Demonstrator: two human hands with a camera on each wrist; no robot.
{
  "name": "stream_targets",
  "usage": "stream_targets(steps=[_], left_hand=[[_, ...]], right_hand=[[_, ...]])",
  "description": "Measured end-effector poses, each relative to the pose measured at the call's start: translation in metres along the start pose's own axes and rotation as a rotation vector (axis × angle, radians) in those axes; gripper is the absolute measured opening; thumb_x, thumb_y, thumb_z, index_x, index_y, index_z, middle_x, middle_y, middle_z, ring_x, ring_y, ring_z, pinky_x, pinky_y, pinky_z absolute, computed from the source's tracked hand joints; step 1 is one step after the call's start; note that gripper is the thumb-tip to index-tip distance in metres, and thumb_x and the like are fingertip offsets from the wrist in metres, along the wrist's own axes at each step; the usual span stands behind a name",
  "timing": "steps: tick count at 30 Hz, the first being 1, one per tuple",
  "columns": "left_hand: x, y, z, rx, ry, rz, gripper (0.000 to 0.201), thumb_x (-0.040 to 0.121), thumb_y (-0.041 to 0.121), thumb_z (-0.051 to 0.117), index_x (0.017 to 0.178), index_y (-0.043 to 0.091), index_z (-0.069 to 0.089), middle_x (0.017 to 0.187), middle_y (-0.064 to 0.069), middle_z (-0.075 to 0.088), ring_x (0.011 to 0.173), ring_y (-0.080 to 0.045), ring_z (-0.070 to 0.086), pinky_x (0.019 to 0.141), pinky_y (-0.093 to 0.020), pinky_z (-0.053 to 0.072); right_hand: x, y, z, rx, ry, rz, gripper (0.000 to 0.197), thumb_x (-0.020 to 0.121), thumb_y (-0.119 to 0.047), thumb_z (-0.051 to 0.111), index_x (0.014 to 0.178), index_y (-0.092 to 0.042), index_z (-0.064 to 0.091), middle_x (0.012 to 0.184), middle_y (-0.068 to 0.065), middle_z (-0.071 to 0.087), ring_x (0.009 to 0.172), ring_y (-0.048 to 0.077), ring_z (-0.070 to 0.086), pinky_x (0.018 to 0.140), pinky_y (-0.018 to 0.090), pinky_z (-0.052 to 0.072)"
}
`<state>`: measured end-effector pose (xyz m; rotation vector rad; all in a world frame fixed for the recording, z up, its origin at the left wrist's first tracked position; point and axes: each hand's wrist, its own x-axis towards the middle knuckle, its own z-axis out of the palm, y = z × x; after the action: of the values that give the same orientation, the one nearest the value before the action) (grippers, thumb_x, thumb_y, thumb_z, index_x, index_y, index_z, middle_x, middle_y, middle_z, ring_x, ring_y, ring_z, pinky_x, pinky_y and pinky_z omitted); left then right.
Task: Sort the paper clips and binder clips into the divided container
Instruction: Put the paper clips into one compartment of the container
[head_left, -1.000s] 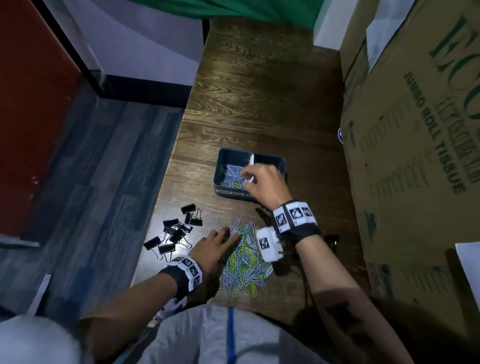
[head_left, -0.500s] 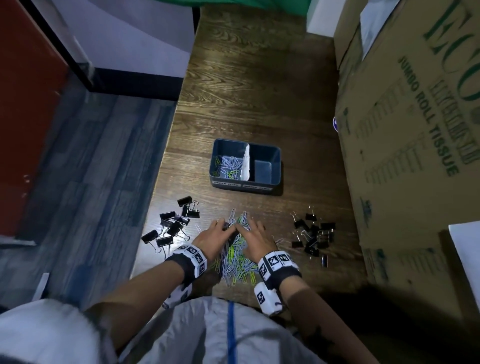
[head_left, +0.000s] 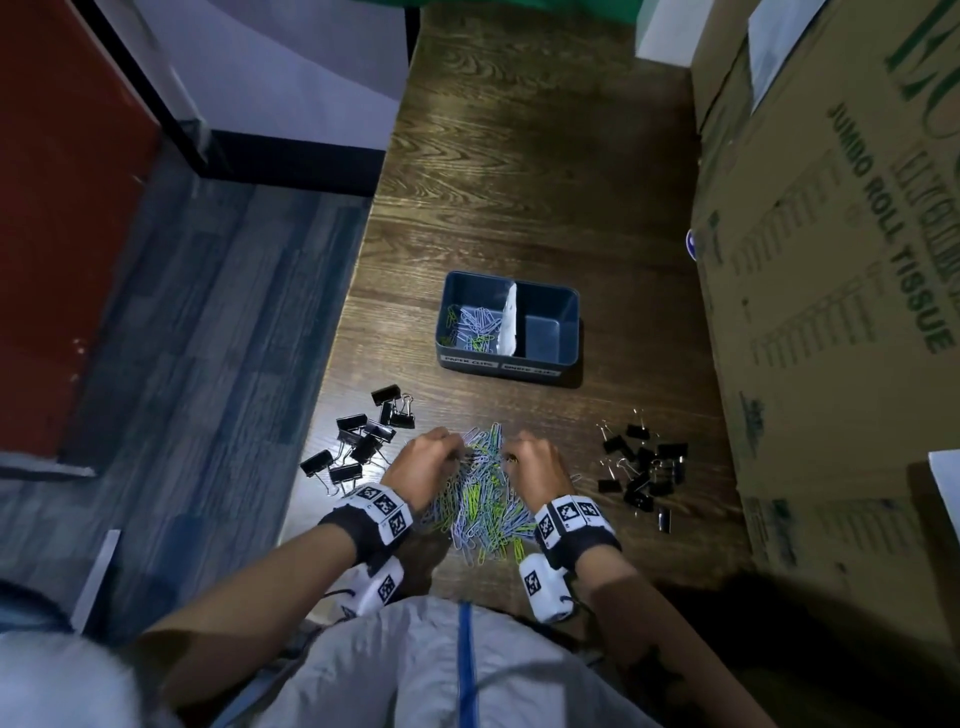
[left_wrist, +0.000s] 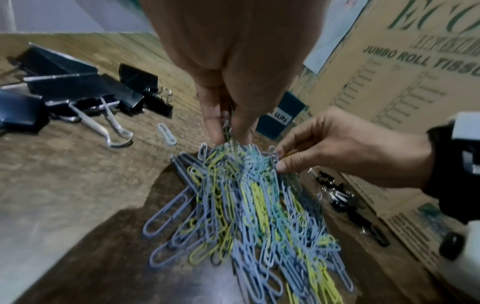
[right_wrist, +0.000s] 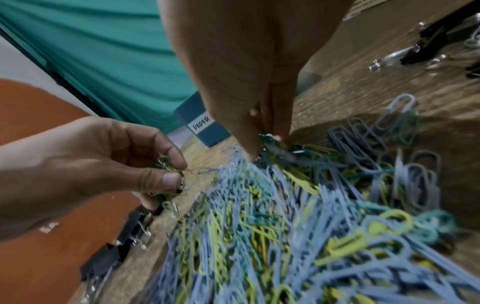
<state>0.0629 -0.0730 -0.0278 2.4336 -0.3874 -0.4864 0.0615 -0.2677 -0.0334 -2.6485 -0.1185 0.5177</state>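
Pinching small bunches from the heap of blue and yellow coated-wire paper clips (head_left: 480, 506), both left hand (head_left: 423, 467) and right hand (head_left: 535, 467) are best lifted slowly so tangles are shed.

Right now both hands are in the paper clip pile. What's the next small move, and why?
Probably lift both hands and carry their pinched paper clips to the container's left compartment. It already holds paper clips, the right compartment looks empty, and each hand pinches clips at the pile's far edge.

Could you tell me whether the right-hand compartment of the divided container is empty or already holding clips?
Empty: the right compartment shows only bare blue floor, while paper clips lie left of the white divider.
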Motion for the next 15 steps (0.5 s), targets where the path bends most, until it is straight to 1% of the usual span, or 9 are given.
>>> stream_targets(steps=[2,4,6,7,10,12,13,14,15], left_hand=[[0.002,0.002,-0.010,-0.026,0.032,0.035,0.009,0.087,0.007,0.066,0.092,0.014,0.065,0.089,0.006,0.057,0.078,-0.012,0.058,0.075,-0.025,0.051],[0.006,0.007,-0.022,-0.056,0.075,0.074,0.008,0.087,0.007,0.067,0.091,0.014,0.067,0.089,0.008,0.058,0.077,-0.005,0.060,0.074,-0.018,0.053],[0.012,0.014,-0.039,-0.083,0.124,0.101,0.009,0.087,0.005,0.066,0.090,0.013,0.068,0.088,0.010,0.058,0.077,0.002,0.057,0.072,-0.013,0.051],[0.016,0.018,-0.048,-0.089,0.149,0.108,0.010,0.088,0.004,0.065,0.090,0.013,0.068,0.088,0.010,0.058,0.078,0.003,0.057,0.072,-0.012,0.050],[0.029,0.033,-0.080,-0.092,0.221,0.147,0.010,0.089,0.003,0.064,0.092,0.012,0.069,0.093,0.005,0.062,0.083,-0.003,0.059,0.076,-0.012,0.050],[0.042,0.045,-0.101,-0.086,0.276,0.174,0.010,0.088,0.005,0.065,0.093,0.013,0.069,0.094,0.004,0.064,0.083,-0.005,0.059,0.075,-0.012,0.048],[0.049,0.050,-0.111,-0.081,0.301,0.184,0.010,0.088,0.006,0.066,0.093,0.013,0.069,0.093,0.002,0.065,0.082,-0.007,0.059,0.075,-0.012,0.047],[0.057,0.055,-0.120,-0.075,0.326,0.196,0.009,0.087,0.007,0.067,0.092,0.013,0.069,0.092,0.000,0.065,0.081,-0.009,0.059,0.074,-0.016,0.048],[0.066,0.058,-0.128,-0.068,0.348,0.206,0.008,0.087,0.007,0.067,0.092,0.013,0.069,0.091,-0.001,0.065,0.081,-0.012,0.060,0.074,-0.022,0.051]], right_hand=[[0.003,0.002,-0.002,0.042,-0.007,0.039,0.010,0.089,-0.012,0.071,0.097,-0.016,0.077,0.101,0.006,0.073,0.087,0.025,0.069,0.080,0.044,0.059],[0.004,0.002,-0.009,0.081,-0.018,0.062,0.006,0.090,-0.019,0.071,0.091,-0.016,0.077,0.091,0.005,0.074,0.079,0.023,0.068,0.076,0.040,0.058],[0.004,0.002,-0.016,0.104,-0.033,0.052,0.010,0.090,-0.016,0.072,0.083,-0.013,0.077,0.082,0.005,0.072,0.073,0.019,0.064,0.074,0.035,0.056],[0.005,0.003,-0.019,0.116,-0.038,0.042,0.008,0.090,-0.015,0.073,0.083,-0.012,0.077,0.082,0.005,0.073,0.072,0.017,0.064,0.074,0.035,0.056],[0.007,0.003,-0.033,0.144,-0.056,0.021,0.006,0.088,-0.016,0.075,0.092,-0.013,0.078,0.093,0.003,0.076,0.080,0.012,0.069,0.083,0.035,0.058],[0.009,-0.001,-0.045,0.157,-0.063,0.000,0.005,0.088,-0.015,0.074,0.091,-0.014,0.078,0.094,0.003,0.076,0.085,0.013,0.068,0.088,0.035,0.057],[0.009,-0.004,-0.052,0.159,-0.058,-0.005,0.005,0.088,-0.017,0.074,0.091,-0.015,0.078,0.096,0.004,0.075,0.092,0.015,0.066,0.092,0.037,0.054],[0.010,-0.007,-0.060,0.157,-0.048,0.002,0.006,0.089,-0.019,0.074,0.091,-0.017,0.078,0.100,0.005,0.073,0.099,0.017,0.062,0.096,0.038,0.051],[0.010,-0.012,-0.068,0.157,-0.033,-0.005,0.006,0.089,-0.021,0.074,0.092,-0.018,0.078,0.103,0.005,0.072,0.103,0.019,0.060,0.098,0.039,0.050]])
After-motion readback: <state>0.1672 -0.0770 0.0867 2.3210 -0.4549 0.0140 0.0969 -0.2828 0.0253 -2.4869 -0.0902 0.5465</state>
